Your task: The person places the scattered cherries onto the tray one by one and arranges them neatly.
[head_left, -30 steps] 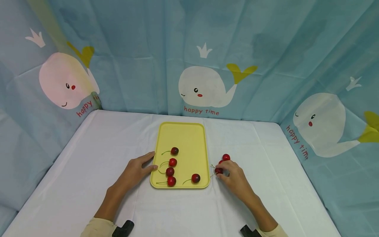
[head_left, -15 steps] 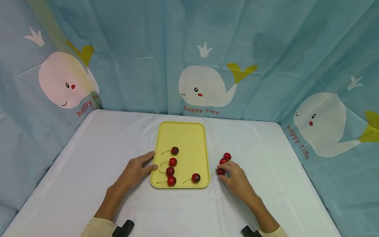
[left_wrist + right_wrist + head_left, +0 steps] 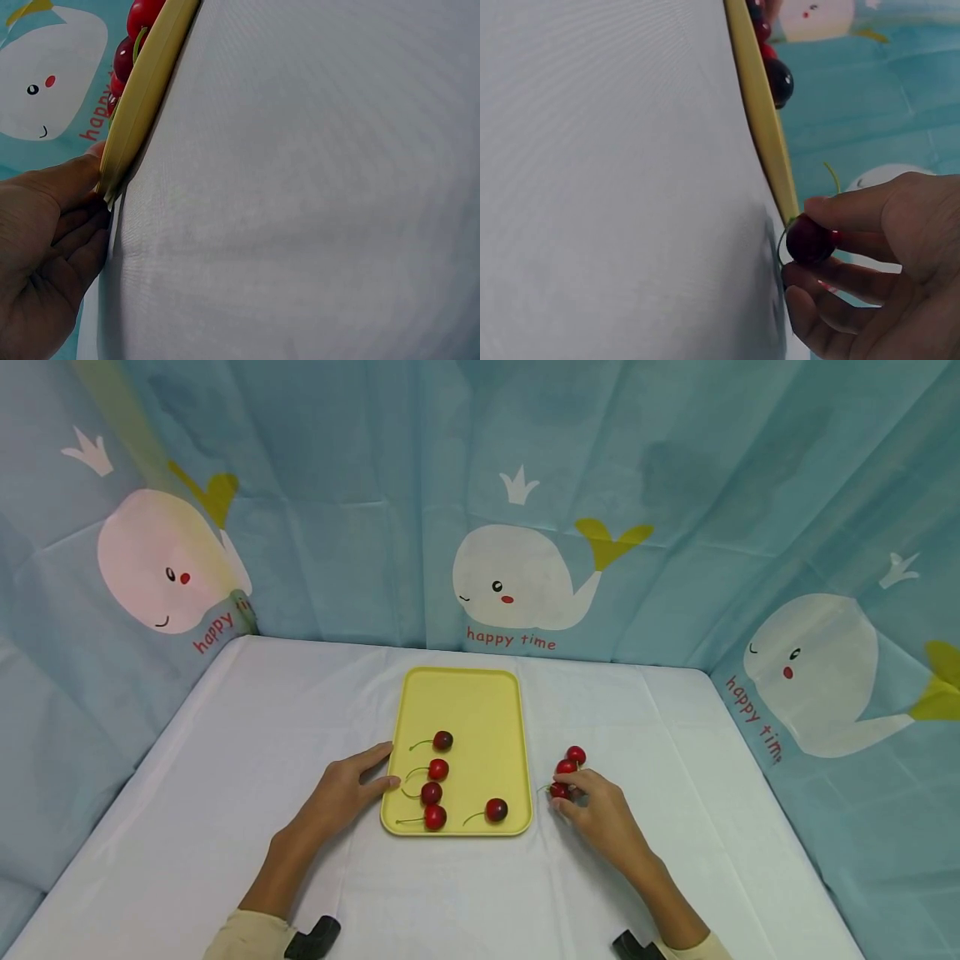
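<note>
Cherry [image 3: 559, 791], held: round, glossy, deep red, shown near-black in the right wrist view; a thin green stem is pointed toward nine o'clock.
Right hand [image 3: 600, 814]: that cherry is pinched by thumb and fingertips, just outside the tray [image 3: 465, 702], between three and four o'clock from its centre.
Loose cherries [image 3: 567, 767]: two, brighter red, bunched toward one o'clock.
Tray cherries [image 3: 431, 793]: five, stemmed, bright to dark red; four are lined toward seven o'clock, one is set at five.
Left hand [image 3: 341, 793]: tray's edge is gripped near nine o'clock.

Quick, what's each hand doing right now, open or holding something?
Left hand: holding the yellow tray by its edge.
Right hand: pinching a dark red cherry.
</note>
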A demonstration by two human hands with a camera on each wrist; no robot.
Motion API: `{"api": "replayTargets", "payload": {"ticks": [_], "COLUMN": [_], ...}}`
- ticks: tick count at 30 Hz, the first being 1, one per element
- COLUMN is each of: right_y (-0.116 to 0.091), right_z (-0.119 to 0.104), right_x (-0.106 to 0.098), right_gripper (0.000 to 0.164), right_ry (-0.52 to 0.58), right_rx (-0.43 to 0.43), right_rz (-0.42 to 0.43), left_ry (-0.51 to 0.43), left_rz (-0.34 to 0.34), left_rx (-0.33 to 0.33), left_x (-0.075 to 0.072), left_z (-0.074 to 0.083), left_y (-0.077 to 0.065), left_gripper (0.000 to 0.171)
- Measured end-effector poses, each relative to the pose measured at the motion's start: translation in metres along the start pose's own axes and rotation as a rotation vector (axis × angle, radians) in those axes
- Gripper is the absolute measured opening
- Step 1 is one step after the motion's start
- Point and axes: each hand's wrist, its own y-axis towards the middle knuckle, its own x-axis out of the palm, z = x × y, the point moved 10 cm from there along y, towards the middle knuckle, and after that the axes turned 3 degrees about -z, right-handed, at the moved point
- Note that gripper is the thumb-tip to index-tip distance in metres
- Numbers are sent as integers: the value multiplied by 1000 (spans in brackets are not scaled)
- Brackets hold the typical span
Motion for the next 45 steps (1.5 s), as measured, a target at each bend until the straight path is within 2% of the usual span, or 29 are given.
{"api": "replayTargets", "payload": {"ticks": [14,21,28,38,45], "right_y": [5,10,14,18,21], "right_z": [-9,-17,-26,-38,-43], "right_x": [1,6,11,17,24], "right_gripper": [40,38,30,30,29], "right_ry": [34,66,103,136,136], "right_rx": [5,45,9,-63,-59], "right_rz": [5,-5,-2,5,-6], "left_ry": [1,-5,-14,-4,1], "left_rz": [-4,-8,-17,-17,-11], "left_rx": [-3,-10,-17,-23,-7], "left_x": [0,0,2,1,1], "left_z": [0,-1,-3,-1,0], "left_y": [1,0,0,1,1], "left_gripper": [71,72,73,72,71]}}
